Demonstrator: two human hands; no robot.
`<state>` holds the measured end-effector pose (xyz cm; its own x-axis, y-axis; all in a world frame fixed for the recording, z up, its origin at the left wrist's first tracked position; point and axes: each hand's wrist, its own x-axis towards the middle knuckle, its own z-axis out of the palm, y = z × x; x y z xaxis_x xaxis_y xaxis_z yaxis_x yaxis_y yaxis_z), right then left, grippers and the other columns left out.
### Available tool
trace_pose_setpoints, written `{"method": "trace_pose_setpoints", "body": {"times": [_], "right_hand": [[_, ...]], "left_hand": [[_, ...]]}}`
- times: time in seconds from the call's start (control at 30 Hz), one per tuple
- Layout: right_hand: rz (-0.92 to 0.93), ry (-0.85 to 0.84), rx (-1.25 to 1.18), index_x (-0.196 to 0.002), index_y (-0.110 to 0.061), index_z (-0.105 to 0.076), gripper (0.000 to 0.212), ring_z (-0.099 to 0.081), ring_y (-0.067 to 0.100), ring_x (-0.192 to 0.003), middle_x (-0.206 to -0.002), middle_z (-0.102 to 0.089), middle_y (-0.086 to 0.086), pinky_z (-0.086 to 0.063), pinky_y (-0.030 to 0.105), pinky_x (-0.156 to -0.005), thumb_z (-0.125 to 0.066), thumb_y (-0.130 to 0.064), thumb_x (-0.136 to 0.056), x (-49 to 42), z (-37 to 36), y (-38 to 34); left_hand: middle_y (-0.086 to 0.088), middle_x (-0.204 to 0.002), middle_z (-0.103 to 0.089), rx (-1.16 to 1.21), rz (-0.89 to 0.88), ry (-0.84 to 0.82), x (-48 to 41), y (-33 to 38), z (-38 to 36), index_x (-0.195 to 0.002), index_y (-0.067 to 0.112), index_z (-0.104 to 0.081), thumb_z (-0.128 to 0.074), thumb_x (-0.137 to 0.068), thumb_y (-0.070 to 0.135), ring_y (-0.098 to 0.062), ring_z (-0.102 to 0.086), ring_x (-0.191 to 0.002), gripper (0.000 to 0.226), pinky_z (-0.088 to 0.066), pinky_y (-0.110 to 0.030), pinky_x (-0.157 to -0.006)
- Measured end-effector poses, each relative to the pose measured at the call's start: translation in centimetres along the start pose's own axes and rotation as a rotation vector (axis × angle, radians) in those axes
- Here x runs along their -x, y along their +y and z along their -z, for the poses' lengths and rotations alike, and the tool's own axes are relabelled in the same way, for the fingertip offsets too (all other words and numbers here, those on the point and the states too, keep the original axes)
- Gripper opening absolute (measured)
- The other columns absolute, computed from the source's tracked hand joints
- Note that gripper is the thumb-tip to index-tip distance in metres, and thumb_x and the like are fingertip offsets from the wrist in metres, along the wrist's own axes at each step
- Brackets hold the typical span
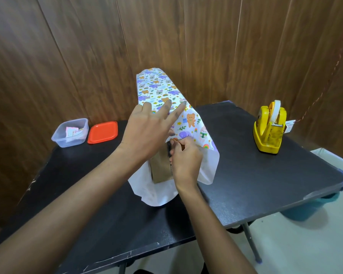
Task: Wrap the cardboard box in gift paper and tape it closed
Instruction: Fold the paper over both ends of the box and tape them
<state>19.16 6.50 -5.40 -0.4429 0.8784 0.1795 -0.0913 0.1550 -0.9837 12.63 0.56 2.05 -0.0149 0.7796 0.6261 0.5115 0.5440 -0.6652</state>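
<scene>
A long cardboard box [160,167] lies on the black table [265,175], its near brown end showing. Gift paper [160,86] printed with bears and elephants covers its top and sides, and the white underside flares out around the near end. My left hand [149,131] lies flat on top of the papered box with fingers spread. My right hand [185,157] is at the near end, fingers pinched at the paper's edge where it meets the box. Whether a piece of tape is under those fingers I cannot tell.
A yellow tape dispenser [269,131] stands at the right of the table. At the back left sit a clear plastic tub [70,133] with paper scraps and its orange lid [102,132]. A wooden panel wall runs behind. The table's right edge drops to a pale floor.
</scene>
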Motion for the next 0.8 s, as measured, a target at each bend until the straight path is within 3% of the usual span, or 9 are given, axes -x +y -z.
{"method": "trace_pose_setpoints", "body": {"times": [0.2, 0.33, 0.57, 0.8], "right_hand": [[0.035, 0.025, -0.028, -0.057, -0.030, -0.041, 0.030, -0.060, 0.036, -0.076, -0.068, -0.060, 0.007, -0.052, 0.050, -0.066, -0.052, -0.027, -0.084, 0.4, 0.0, -0.1], [-0.053, 0.015, -0.048, -0.059, -0.021, -0.045, 0.034, -0.053, 0.025, -0.054, -0.057, -0.055, 0.000, -0.052, 0.046, -0.061, -0.057, -0.016, -0.090, 0.0, 0.5, -0.4], [-0.149, -0.020, -0.094, -0.066, -0.011, -0.050, 0.029, -0.044, 0.013, -0.030, -0.051, -0.058, 0.008, -0.043, 0.030, -0.049, -0.061, -0.025, -0.089, 0.1, 0.6, -0.5], [-0.236, -0.024, -0.159, -0.071, 0.002, -0.052, 0.044, -0.042, 0.020, -0.029, -0.045, -0.053, 0.013, -0.036, 0.022, -0.040, -0.072, -0.037, -0.079, -0.5, 1.4, 0.3]], "left_hand": [[0.005, -0.117, -0.067, -0.002, -0.002, 0.004, 0.0, -0.1, 0.2, -0.135, 0.033, -0.049, -0.064, -0.069, 0.067, -0.020, -0.058, -0.063, 0.076, -0.037, -0.024, -0.053], [0.005, -0.116, -0.067, 0.009, 0.000, 0.007, 0.0, -0.1, 0.2, -0.135, 0.033, -0.049, -0.066, -0.068, 0.066, -0.020, -0.058, -0.063, 0.077, -0.037, -0.023, -0.054], [0.004, -0.115, -0.068, 0.018, 0.009, 0.000, -0.1, -0.1, 0.2, -0.134, 0.033, -0.050, -0.066, -0.068, 0.066, -0.021, -0.058, -0.062, 0.075, -0.037, -0.023, -0.054], [0.003, -0.115, -0.068, 0.035, 0.005, -0.036, -0.2, -0.1, 0.4, -0.133, 0.033, -0.052, -0.067, -0.068, 0.065, -0.022, -0.057, -0.063, 0.075, -0.037, -0.023, -0.055]]}}
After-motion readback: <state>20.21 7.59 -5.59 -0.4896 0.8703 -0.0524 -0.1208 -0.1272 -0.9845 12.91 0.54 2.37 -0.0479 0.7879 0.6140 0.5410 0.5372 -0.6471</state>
